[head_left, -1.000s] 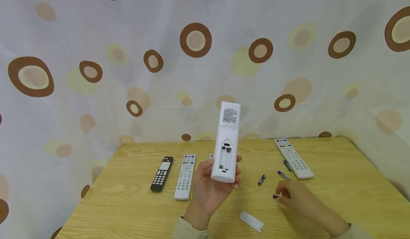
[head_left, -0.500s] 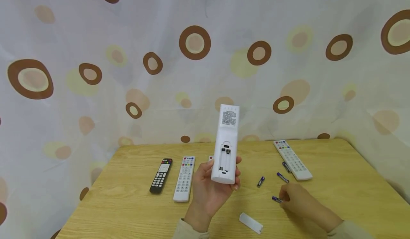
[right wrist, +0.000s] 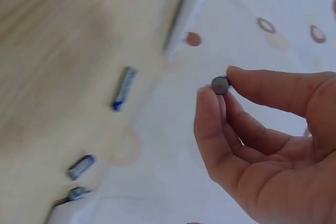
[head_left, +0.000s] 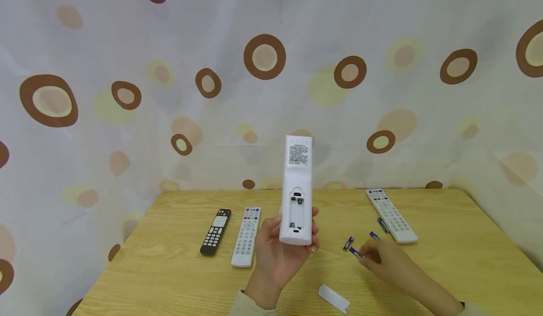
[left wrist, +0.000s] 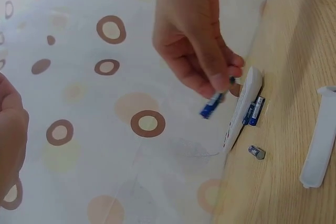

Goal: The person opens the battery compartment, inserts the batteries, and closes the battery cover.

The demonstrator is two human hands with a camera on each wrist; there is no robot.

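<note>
Above the pale wooden table point(head_left: 169, 273), my left hand point(head_left: 277, 257) grips a white plastic remote point(head_left: 298, 178), its oblong battery compartment point(head_left: 296, 214) uncovered. My right fingers point(right wrist: 209, 129) pinch a slim, blue cylindrical battery point(left wrist: 210, 106) in the air; a slipping pinch could drop it, sending it rolling.

Soft light — loose batteries point(right wrist: 124, 88) blurred in right wrist view.

Wooden table point(head_left: 165, 273) with remotes point(head_left: 245, 237), batteries point(head_left: 348, 243), cover point(head_left: 334, 299)

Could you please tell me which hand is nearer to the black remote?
Left: the left hand is to the right of the black remote; the right hand is farther off on that side.
</note>
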